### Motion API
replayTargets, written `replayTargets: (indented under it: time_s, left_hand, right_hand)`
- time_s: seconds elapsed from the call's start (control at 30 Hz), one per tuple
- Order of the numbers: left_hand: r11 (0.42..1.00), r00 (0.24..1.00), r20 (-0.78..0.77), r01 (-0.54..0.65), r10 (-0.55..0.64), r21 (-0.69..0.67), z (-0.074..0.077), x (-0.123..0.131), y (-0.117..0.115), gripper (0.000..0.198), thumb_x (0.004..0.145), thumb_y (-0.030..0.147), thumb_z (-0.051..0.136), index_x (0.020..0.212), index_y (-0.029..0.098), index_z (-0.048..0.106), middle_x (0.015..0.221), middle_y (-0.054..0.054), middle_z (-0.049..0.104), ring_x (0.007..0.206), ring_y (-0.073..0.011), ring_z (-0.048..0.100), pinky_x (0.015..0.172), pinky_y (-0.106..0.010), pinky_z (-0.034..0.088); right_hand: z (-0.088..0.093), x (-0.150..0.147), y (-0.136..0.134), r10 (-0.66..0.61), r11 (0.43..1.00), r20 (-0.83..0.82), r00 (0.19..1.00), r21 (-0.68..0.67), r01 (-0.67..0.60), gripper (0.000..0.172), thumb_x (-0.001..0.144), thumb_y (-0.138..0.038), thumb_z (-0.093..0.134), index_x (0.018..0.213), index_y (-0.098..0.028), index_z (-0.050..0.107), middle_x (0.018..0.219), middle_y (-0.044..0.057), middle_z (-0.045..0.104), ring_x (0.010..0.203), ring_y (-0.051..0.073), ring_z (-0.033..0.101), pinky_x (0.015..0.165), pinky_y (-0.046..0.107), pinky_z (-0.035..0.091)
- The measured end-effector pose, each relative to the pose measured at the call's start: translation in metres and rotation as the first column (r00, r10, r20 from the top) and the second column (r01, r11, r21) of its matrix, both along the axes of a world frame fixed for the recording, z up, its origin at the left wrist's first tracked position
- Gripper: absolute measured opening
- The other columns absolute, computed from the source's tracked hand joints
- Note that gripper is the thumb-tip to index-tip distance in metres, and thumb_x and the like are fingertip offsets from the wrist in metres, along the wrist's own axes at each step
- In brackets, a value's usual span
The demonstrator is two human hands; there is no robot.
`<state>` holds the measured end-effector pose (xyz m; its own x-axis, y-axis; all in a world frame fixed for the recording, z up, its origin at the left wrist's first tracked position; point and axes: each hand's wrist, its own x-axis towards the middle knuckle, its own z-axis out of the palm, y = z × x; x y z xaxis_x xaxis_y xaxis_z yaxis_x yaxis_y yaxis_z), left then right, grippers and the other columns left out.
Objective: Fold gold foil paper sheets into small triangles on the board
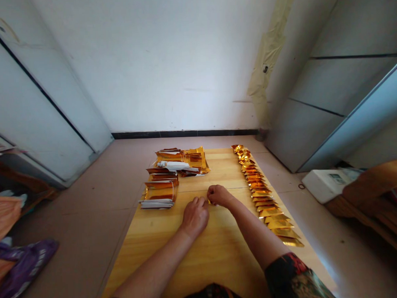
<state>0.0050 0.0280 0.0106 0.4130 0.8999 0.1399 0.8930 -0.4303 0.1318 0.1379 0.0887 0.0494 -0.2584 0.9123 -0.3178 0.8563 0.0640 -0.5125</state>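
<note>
Close together over the middle of the wooden table (pixel 150 250), both my hands are closed at a small piece of gold foil paper (pixel 210 202). Most of that piece is hidden by my fingers. My left hand (pixel 195 216) rests low with its fingers curled in against the paper's left side. Fingers bent in a pinch, my right hand (pixel 219 195) grips it from the right. Along the table's right edge runs a long row of folded gold foil pieces (pixel 263 202), overlapping one another.
Stacks of flat gold foil sheets (pixel 159 191) with white backs lie at the table's left, with another bundle (pixel 195 160) behind. A white wall (pixel 182 71) stands beyond. A purple bag (pixel 30 268) is at lower left, a white box (pixel 323 186) at right.
</note>
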Motion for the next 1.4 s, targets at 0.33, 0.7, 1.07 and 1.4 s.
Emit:
replayTargets:
  time_s: [0.33,0.7,1.07,1.4]
  left_hand:
    - [0.992,0.996,0.087,0.004,-0.015,0.128,0.0,-0.011,-0.008,0.021,0.087,0.019,0.043,0.093,0.019,0.064,0.086,-0.006,0.058,0.086,-0.0199,0.051,0.073,-0.032,0.042]
    - [0.994,0.998,0.058,-0.026,0.02,0.107,0.002,-0.011,-0.012,0.023,0.084,0.017,0.045,0.096,0.02,0.064,0.092,-0.007,0.06,0.089,-0.0213,0.05,0.073,-0.033,0.042]
    - [0.998,0.998,0.026,-0.05,0.049,0.037,0.003,-0.009,-0.011,0.024,0.083,0.013,0.044,0.095,0.019,0.063,0.094,-0.008,0.06,0.093,-0.0217,0.048,0.075,-0.033,0.041]
    - [0.999,0.999,0.016,-0.037,0.036,0.041,0.003,-0.009,-0.012,0.022,0.081,0.012,0.045,0.094,0.019,0.062,0.095,-0.008,0.059,0.093,-0.0223,0.048,0.075,-0.034,0.041]
  right_hand:
    - [-0.011,0.0,0.002,-0.008,0.999,0.013,1.0,0.035,0.008,0.015,0.065,-0.011,0.057,0.076,-0.018,0.065,0.063,-0.002,0.064,0.056,0.01,0.055,0.054,0.019,0.034]
    - [-0.009,-0.009,0.001,-0.068,0.995,0.103,0.992,0.079,0.06,0.014,0.063,-0.021,0.066,0.076,-0.018,0.063,0.071,0.001,0.066,0.061,0.011,0.055,0.05,0.019,0.03]
    - [-0.017,-0.003,0.002,-0.093,0.993,0.015,0.996,0.07,0.092,0.014,0.058,-0.01,0.063,0.071,-0.018,0.062,0.063,-0.003,0.062,0.055,0.009,0.051,0.05,0.018,0.031]
    - [-0.019,0.0,0.005,-0.156,0.988,-0.015,0.988,-0.012,0.155,0.017,0.057,-0.005,0.06,0.07,-0.016,0.061,0.058,-0.002,0.062,0.05,0.009,0.055,0.048,0.017,0.036]
